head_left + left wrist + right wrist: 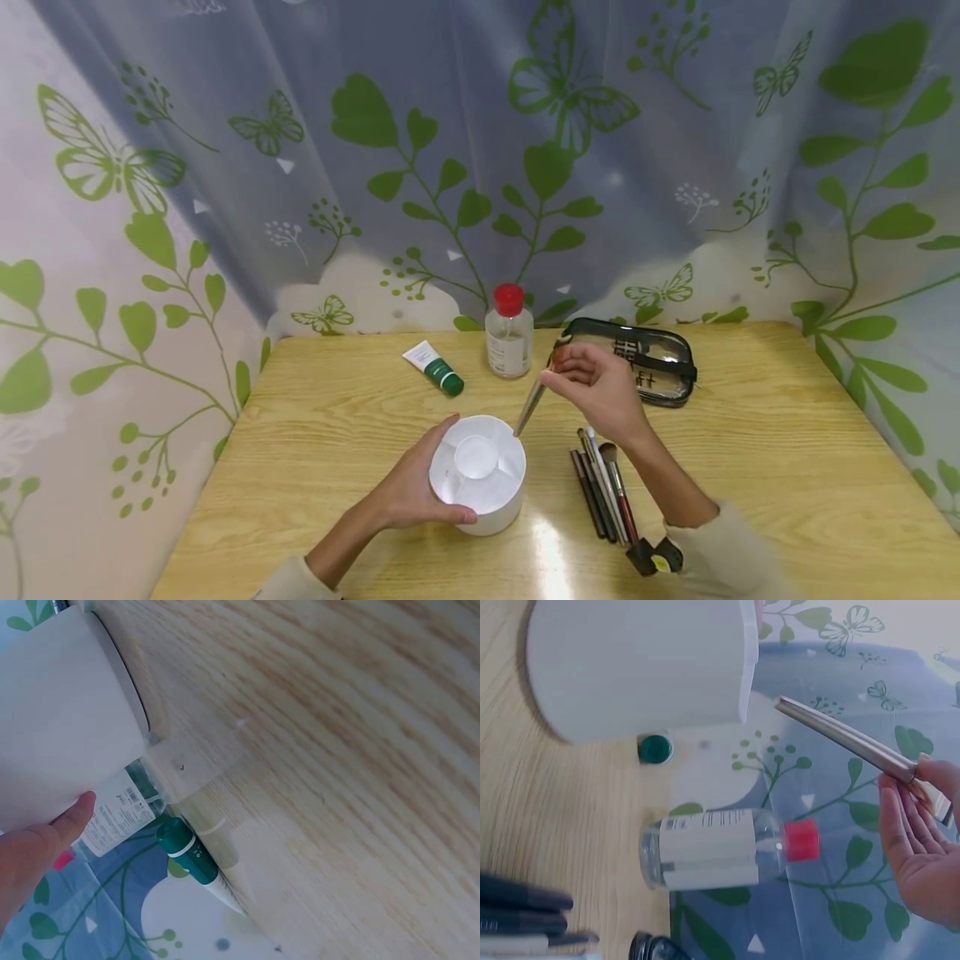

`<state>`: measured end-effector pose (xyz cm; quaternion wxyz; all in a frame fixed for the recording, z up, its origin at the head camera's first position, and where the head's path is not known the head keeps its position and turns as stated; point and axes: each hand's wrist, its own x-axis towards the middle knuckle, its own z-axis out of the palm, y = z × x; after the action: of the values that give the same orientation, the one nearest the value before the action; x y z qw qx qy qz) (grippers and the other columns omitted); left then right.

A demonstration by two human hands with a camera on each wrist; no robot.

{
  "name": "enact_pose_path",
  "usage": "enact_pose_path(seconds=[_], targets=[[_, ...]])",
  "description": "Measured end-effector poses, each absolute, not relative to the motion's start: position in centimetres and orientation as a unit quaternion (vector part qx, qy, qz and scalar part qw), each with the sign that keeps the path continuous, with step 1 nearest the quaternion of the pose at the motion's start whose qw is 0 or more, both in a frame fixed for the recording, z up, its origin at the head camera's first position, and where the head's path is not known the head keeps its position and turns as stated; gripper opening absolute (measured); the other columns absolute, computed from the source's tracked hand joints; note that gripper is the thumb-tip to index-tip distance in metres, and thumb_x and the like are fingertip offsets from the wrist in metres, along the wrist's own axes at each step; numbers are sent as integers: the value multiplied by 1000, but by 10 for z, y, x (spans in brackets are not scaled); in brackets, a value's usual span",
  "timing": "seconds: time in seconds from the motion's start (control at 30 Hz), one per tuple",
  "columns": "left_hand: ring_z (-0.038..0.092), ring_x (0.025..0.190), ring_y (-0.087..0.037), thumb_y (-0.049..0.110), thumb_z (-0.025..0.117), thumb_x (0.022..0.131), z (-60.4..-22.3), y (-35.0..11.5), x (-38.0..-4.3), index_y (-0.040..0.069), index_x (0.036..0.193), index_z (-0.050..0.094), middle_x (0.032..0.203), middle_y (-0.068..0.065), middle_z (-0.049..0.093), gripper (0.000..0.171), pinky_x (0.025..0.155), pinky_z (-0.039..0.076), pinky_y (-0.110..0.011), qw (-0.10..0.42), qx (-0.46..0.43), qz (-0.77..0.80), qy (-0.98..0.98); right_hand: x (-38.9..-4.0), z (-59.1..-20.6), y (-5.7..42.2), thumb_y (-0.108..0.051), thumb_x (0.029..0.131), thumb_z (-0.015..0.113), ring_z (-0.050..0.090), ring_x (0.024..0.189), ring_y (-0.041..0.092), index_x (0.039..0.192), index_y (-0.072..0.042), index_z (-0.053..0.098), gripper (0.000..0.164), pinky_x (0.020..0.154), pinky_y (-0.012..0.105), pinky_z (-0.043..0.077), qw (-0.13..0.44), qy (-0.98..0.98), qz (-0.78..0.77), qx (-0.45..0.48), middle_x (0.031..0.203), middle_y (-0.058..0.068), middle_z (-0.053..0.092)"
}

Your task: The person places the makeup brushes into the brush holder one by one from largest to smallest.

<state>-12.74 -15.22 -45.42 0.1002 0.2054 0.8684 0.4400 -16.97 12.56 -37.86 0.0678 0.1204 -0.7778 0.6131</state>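
Observation:
My left hand grips a round white organizer from its left side, with the thumb at the near rim. Inside it, dividers run out from a central round cup. In my right hand a makeup brush is pinched between thumb and fingers. Its bare handle end slants down to the organizer's right rim in the head view, while the bristle end is up by the fingers. From the right wrist, the brush handle looks metallic and smooth, its tip beside the organizer's white wall.
Several makeup brushes and dark pencils lie to the right, with a small black object by the sleeve. Behind stand a red-capped clear bottle, a green and white tube and a clear black-trimmed pouch. A patterned curtain borders the table.

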Motion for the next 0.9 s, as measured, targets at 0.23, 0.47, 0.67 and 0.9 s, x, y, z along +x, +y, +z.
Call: enact_pose_path(seconds=[0.23, 0.47, 0.67, 0.9], targets=[[46, 126, -28, 40, 90, 57, -455, -152, -129, 5, 149, 23, 141, -12, 44, 119, 105, 36, -54, 106, 213, 447, 862, -173, -379, 105, -6, 82, 73, 64, 80, 1, 108, 6, 60, 32, 74, 18, 54, 65, -763, 632, 123, 99, 24, 66], [47, 126, -26, 39, 90, 57, -455, -153, -129, 4, 149, 23, 140, -11, 45, 119, 104, 37, -53, 104, 219, 451, 859, -175, -387, 88, -8, 81, 74, 66, 80, 7, 106, 4, 60, 31, 73, 21, 55, 52, -762, 632, 133, 97, 21, 67], [48, 125, -25, 40, 89, 57, -454, -155, -129, 5, 149, 23, 141, -11, 45, 118, 103, 38, -51, 104, 219, 449, 860, -179, -399, 77, -12, 81, 75, 69, 84, 22, 101, 0, 61, 28, 73, 23, 56, 36, -775, 611, 158, 95, 18, 68], [49, 123, -23, 41, 89, 58, -455, -155, -130, 5, 149, 22, 140, -9, 46, 118, 102, 40, -51, 104, 229, 450, 857, -183, -411, 70, -19, 78, 78, 67, 80, 17, 92, -6, 63, 25, 71, 23, 54, 14, -815, 559, 153, 88, 10, 70]])
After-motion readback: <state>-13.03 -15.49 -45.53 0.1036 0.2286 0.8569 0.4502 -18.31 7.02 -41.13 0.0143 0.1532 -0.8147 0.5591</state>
